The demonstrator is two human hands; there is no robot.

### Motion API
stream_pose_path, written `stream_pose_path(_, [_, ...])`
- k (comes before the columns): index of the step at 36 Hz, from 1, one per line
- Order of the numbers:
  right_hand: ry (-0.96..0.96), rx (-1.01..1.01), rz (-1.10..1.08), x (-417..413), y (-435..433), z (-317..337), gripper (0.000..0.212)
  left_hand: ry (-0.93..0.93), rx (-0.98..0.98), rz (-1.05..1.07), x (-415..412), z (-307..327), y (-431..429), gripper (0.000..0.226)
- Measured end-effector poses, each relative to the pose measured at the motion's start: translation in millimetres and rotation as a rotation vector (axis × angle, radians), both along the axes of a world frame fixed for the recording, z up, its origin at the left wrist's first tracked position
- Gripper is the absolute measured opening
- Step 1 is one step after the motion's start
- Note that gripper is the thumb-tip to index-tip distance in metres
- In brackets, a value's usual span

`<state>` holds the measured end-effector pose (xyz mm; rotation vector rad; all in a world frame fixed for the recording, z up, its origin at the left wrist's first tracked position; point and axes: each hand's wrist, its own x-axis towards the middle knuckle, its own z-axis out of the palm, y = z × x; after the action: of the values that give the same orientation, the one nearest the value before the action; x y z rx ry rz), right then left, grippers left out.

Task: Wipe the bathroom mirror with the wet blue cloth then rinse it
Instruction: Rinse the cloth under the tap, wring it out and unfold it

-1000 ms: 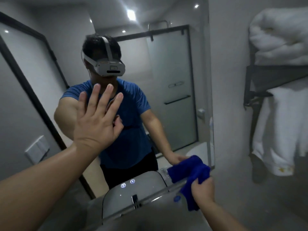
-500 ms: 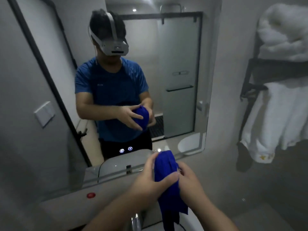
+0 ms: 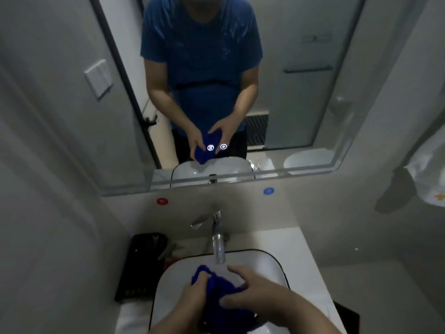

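The blue cloth [image 3: 218,286] is bunched up over the white sink basin [image 3: 267,262], just below the chrome faucet [image 3: 218,249]. My left hand [image 3: 195,295] grips its left side with curled fingers. On the cloth's right side my right hand [image 3: 250,291] holds it, thumb and fingers wrapped around the fabric. The mirror [image 3: 301,97] fills the wall above and reflects both hands with the cloth. I cannot tell whether water is running.
A black tray [image 3: 139,266] with small items sits left of the basin. Red [image 3: 162,201] and blue [image 3: 268,191] buttons mark the wall under the mirror. A white towel [image 3: 431,174] hangs at the right. A switch plate [image 3: 98,78] is on the left wall.
My view has tilted down from the mirror to the sink. Both hands brought the cloth down from chest height to the basin under the faucet.
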<state>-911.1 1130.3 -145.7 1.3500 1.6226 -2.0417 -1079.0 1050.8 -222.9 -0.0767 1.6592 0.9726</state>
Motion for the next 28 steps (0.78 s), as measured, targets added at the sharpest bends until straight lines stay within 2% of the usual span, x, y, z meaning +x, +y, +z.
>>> stream_pose_path(1, [-0.024, 0.023, 0.025, -3.3, -3.9, -13.7, 0.080, -0.054, -0.042, 0.069, -9.2, -40.7, -2.3, 0.053])
stream_pose_path(3, [-0.032, 0.110, 0.038, -12.6, -12.0, -39.9, 0.083, -0.170, -0.031, 0.104, -2.7, -46.9, -9.5, 0.051])
stream_pose_path(5, [-0.008, 0.216, -0.014, -19.1, -14.4, -57.3, 0.075, -0.176, 0.000, 0.181, 3.8, -55.2, -10.3, 0.041])
stream_pose_path(7, [-0.023, 0.346, -0.008, -22.1, -11.0, -76.2, 0.058, -0.165, 0.057, 0.234, 7.8, -54.0, -7.3, 0.030])
stream_pose_path(9, [-0.079, 0.477, 0.002, -20.3, -5.8, -99.6, 0.050, -0.065, 0.009, 0.046, 8.8, -66.0, -12.8, 0.041])
stream_pose_path(10, [-0.130, 0.519, -0.010, -16.4, -2.2, -115.3, 0.054, 0.028, -0.064, -0.106, 5.6, -78.5, -21.3, 0.051])
stream_pose_path(11, [-0.189, 0.563, -0.023, -11.0, 1.7, -132.7, 0.058, 0.131, -0.141, -0.249, 1.9, -85.5, -29.4, 0.050])
stream_pose_path(13, [-0.302, 0.691, -0.069, 2.7, 13.1, -167.2, 0.062, 0.253, -0.195, -0.328, -6.7, -94.7, -42.6, 0.026])
stream_pose_path(16, [-0.462, 0.834, -0.180, 20.4, 31.3, -186.8, 0.077, 0.272, -0.234, -0.369, -14.6, -85.9, -42.2, 0.020])
stream_pose_path(18, [-0.563, 0.807, -0.254, 29.4, 43.9, -193.9, 0.089, 0.246, -0.201, -0.304, -19.4, -70.6, -28.5, 0.020])
stream_pose_path(20, [-0.624, 0.687, -0.331, 36.9, 54.6, -206.1, 0.091, 0.286, -0.112, -0.273, -25.2, -49.6, -9.2, 0.018])
stream_pose_path(21, [-0.628, 0.598, -0.366, 40.2, 58.7, -213.8, 0.084, 0.294, -0.065, -0.243, -29.6, -40.0, 2.6, 0.017])
stream_pose_path(23, [-0.601, 0.457, -0.416, 49.1, 63.7, -229.4, 0.057, 0.272, -0.010, -0.148, -40.1, -25.1, 26.7, 0.016])
stream_pose_path(25, [-0.570, 0.424, -0.470, 59.0, 66.2, -242.4, 0.035, 0.203, 0.027, -0.043, -52.7, -19.7, 48.6, 0.017])
stream_pose_path(28, [-0.482, 0.386, -0.565, 61.7, 66.2, -242.9, 0.022, 0.034, 0.136, 0.105, -64.9, -17.2, 68.7, 0.023])
